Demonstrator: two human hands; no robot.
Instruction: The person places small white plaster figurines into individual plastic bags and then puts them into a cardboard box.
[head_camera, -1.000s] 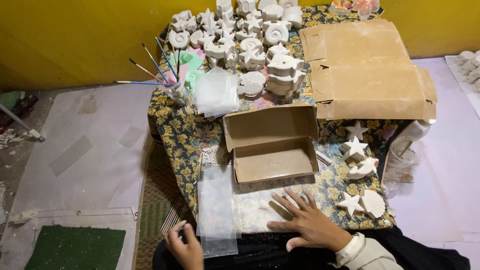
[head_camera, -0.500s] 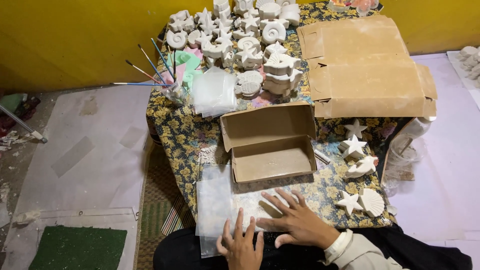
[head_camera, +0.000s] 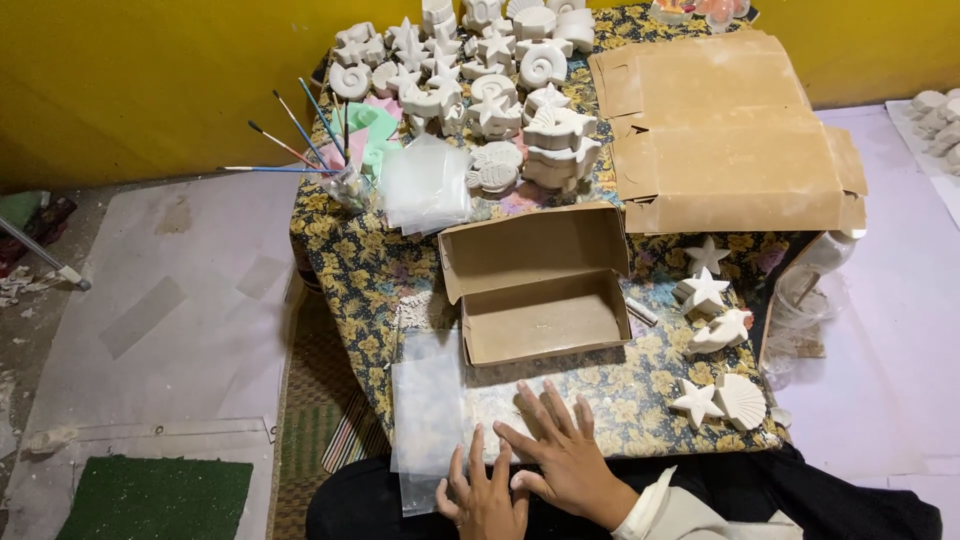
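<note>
My left hand (head_camera: 485, 495) and my right hand (head_camera: 562, 450) lie flat, fingers spread, on a clear plastic bag (head_camera: 440, 415) at the near edge of a low table with a floral cloth (head_camera: 360, 265). The right hand partly overlaps the left. Neither hand grips anything. Just beyond the hands sits a small open cardboard box (head_camera: 540, 290), empty inside.
Several white plaster figures (head_camera: 480, 80) crowd the far end; stars and a shell (head_camera: 715, 395) lie at the right. Flattened cardboard (head_camera: 725, 130) covers the far right corner. Paintbrushes stand in a cup (head_camera: 345, 185) beside a stack of clear bags (head_camera: 425, 185). Green mat (head_camera: 155, 495) on the floor.
My left hand has come up from the table edge onto the plastic bag, beside and under my right hand. The right hand stays pressed on the bag.
</note>
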